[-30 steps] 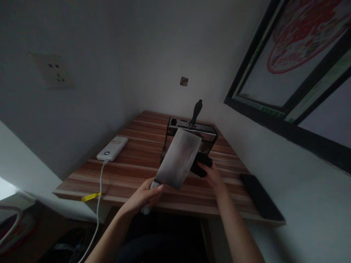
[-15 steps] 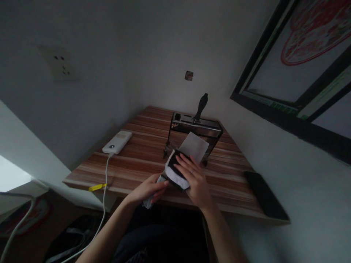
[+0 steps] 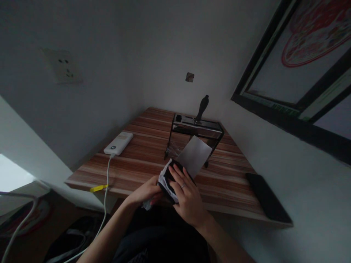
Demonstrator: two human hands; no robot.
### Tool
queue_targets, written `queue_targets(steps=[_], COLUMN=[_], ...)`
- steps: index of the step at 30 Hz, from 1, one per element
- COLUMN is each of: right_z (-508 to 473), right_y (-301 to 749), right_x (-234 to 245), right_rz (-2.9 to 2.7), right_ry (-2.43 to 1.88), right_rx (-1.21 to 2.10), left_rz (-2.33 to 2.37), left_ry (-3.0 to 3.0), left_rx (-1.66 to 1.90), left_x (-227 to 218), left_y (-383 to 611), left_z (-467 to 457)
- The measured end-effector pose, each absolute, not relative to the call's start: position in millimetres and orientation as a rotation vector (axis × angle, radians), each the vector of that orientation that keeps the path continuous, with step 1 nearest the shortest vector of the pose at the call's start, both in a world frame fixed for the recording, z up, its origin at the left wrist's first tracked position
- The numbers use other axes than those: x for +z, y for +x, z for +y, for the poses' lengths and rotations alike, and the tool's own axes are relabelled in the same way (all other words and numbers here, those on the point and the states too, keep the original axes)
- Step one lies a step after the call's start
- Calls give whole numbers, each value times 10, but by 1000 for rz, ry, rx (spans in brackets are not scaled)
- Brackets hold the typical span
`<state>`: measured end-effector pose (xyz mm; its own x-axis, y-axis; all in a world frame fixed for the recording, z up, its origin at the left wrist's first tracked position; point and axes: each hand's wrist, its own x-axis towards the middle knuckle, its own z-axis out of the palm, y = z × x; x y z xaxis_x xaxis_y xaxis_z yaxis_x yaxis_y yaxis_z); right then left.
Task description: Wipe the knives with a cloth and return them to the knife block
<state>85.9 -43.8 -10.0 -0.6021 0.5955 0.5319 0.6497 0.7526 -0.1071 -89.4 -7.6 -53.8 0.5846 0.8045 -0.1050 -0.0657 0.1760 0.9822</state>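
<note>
My left hand (image 3: 145, 191) grips the handle of a wide steel cleaver (image 3: 195, 156), whose blade points up and away over the wooden table (image 3: 137, 160). My right hand (image 3: 186, 193) presses a black-and-white cloth (image 3: 168, 178) against the lower part of the blade, fingers curled over it. A bit of white material shows under my left hand. Behind the blade stands a metal knife rack (image 3: 196, 128) with a black-handled knife (image 3: 202, 106) standing upright in it.
A white power bank (image 3: 118, 143) with a white cable (image 3: 105, 197) and a yellow tag (image 3: 98, 188) lies at the table's left. A black phone (image 3: 267, 202) lies at the right edge. Walls close in on both sides; a framed window (image 3: 301, 73) is at the right.
My right hand picked up the dark cloth from beside the blade, brought it onto the cleaver and slid it down toward the handle. The blade dropped lower and tilted flatter.
</note>
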Motion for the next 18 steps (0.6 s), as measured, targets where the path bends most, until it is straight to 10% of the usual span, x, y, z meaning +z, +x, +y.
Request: queue_targets(steps=[18], right_z=[-516], right_y=[859], right_x=[-158], right_rz=[-2578], right_ry=[-836], right_rx=[-306], left_rz=[769], left_ry=[1196], left_rx=[645], left_x=[-428], left_y=[-951], left_z=[-148])
